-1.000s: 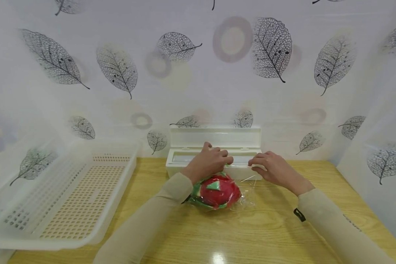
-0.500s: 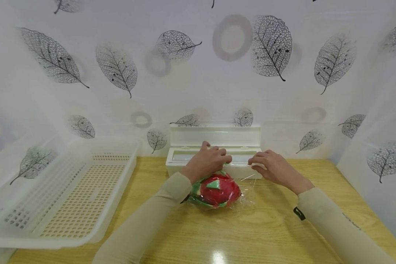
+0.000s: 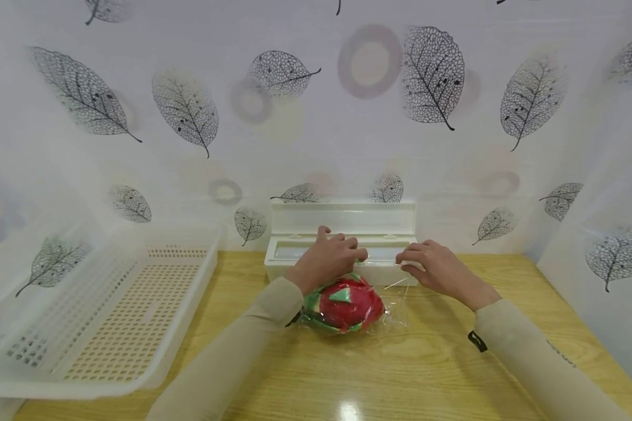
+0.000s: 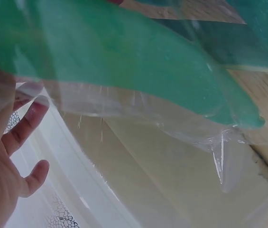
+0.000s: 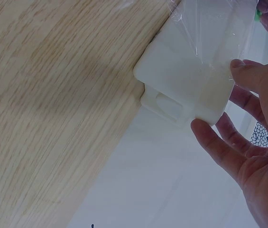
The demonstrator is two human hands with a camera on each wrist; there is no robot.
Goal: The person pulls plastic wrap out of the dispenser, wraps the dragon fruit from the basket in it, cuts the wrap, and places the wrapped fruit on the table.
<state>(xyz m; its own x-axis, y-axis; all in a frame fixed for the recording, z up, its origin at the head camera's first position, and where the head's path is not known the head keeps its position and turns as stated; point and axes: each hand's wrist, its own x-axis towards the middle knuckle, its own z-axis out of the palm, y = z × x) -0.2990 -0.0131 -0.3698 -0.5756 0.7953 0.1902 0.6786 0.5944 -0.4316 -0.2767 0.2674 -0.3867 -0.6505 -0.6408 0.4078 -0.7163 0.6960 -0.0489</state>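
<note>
A red and green dragon fruit (image 3: 350,304), wrapped in clear film, lies on the table before a long white cling film box (image 3: 289,271) with its lid raised. Film runs from the fruit up to the box's front edge. My left hand (image 3: 326,260) is over that edge near the middle, its fingertips pinching a small green slider (image 5: 258,15). At the right end, my right hand (image 3: 434,269) holds the box, thumb on the front and fingers around the corner. In the left wrist view, green fruit scales (image 4: 124,52) under film hide part of the scene.
A white perforated plastic basket (image 3: 189,327) stands at the left on the wooden table (image 3: 400,374). Behind the box rises a pale wall covering (image 3: 321,140) with leaf prints. A similar covering closes off the right side.
My left hand has slid slightly left along the box's front edge with the green slider. The right hand, the box and the dragon fruit stay in place.
</note>
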